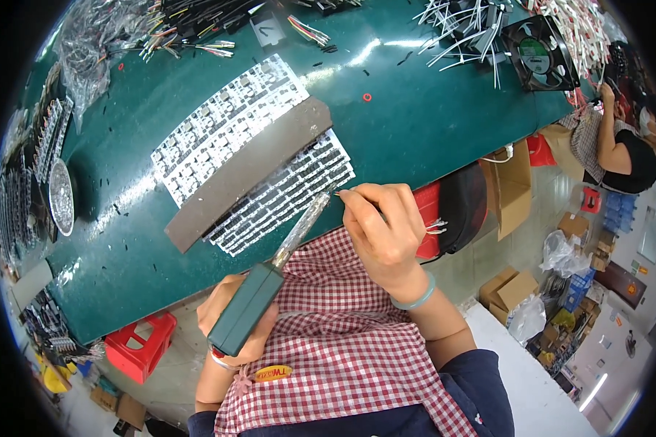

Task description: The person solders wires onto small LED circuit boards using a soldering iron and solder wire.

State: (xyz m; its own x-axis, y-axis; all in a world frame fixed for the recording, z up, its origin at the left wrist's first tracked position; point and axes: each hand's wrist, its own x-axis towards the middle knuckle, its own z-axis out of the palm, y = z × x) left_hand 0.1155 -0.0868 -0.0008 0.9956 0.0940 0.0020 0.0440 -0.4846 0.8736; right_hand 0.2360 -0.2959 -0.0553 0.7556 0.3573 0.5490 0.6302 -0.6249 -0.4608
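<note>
My left hand point(235, 306) is wrapped round a tool with a dark green boxy body point(246, 309) and a silver, foil-like barrel point(300, 231), whose tip points up and to the right. My right hand point(388, 229) is closed in a pinch close beside that tip; something tiny shows at the fingertips, too small to name. Beyond the tool lie sheets of small black-and-white circuit boards in rows, one nearer sheet point(284, 193) and one farther sheet point(229, 120). A long brown bar point(249, 173) lies slantwise across them.
On the green table point(408, 131) are a black fan point(539, 54), white cable ties point(466, 33), wire bundles point(189, 36), a plastic bag point(87, 54) and a round metal dish point(62, 197). Red stools point(140, 348) stand below its edge. Another person point(627, 156) sits at right.
</note>
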